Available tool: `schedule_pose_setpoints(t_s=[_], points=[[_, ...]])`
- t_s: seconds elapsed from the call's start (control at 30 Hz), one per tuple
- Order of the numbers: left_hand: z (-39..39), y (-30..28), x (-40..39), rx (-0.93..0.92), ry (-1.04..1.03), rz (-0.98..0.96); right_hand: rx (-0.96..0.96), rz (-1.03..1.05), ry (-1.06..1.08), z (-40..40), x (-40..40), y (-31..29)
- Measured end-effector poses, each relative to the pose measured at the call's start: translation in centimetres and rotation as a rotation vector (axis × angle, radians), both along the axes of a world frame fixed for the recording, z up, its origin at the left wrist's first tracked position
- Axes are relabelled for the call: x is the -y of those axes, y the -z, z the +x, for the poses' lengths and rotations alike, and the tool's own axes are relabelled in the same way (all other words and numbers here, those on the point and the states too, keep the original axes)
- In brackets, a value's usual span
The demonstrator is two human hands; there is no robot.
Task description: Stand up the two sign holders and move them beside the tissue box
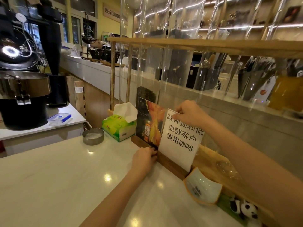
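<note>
Two sign holders stand upright side by side on the white counter point(65, 177), each on a dark wooden base. The one with a dark bottle advert point(150, 123) stands right beside the green tissue box point(117, 126). The white text sign holder point(180, 140) stands just right of it, touching or nearly so. My right hand point(191, 113) pinches the top edge of the white sign. My left hand point(144, 158) grips the wooden base where the two holders meet.
A round steel ashtray point(93, 136) sits left of the tissue box. A white and orange ceramic dish point(202, 188) and a panda toy point(246, 210) lie to the right. A clear screen in a wooden frame point(205, 45) backs the counter. A coffee roaster point(24, 89) stands far left.
</note>
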State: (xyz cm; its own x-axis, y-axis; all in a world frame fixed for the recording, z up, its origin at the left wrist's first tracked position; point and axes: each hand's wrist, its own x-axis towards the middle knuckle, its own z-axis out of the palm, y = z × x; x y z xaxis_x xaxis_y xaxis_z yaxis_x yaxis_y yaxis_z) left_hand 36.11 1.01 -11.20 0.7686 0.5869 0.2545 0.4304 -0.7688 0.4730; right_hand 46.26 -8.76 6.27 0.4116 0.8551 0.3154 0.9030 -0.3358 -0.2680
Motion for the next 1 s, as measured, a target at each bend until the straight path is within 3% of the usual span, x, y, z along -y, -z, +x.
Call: schedule_pose_setpoints(t_s=[0.47,0.63,0.7,0.9,1.0], points=[[-0.7,-0.4,0.0,-0.073,0.096,-0.120,0.024,-0.037,-0.011,-0.3,0.4,0.1],[-2.2,-1.6,0.5,-0.112,0.141,-0.185,0.371,-0.196,0.169,-1.9,0.1,0.2],[-3.2,-2.2,0.5,-0.062,0.102,-0.219,0.358,-0.118,0.174,-2.8,-0.2,0.4],[-7.6,-4.9,0.5,0.015,0.040,-0.224,0.171,0.402,-0.006,-6.9,-0.5,3.5],[-9.8,-5.4,0.1,0.057,-0.017,-0.266,-0.098,0.569,-0.128,-9.8,-0.5,5.6]])
